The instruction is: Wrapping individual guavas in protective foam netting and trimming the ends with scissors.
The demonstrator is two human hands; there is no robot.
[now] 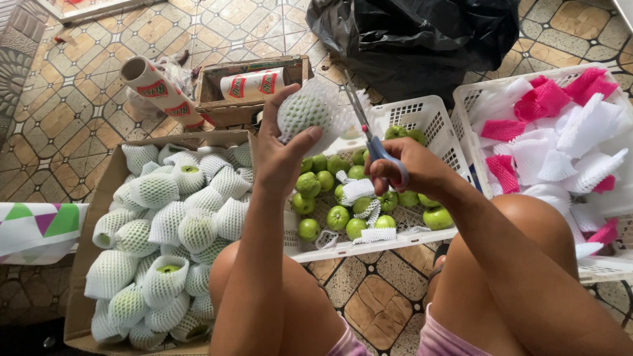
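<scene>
Scissors (368, 132) in right hand (409, 168) point up-left at netted fruit (304, 113) that left-hand fingers (280, 155) clasp.

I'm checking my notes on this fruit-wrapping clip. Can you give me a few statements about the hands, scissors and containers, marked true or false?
1. The left hand holds a green fruit wrapped in white foam netting. True.
2. The right hand holds a knife. False: it holds blue-handled scissors.
3. The brown cardboard box holds net-wrapped fruit. True.
4. The white plastic crate of bare green fruit is empty. False: many fruit lie in it.
</scene>
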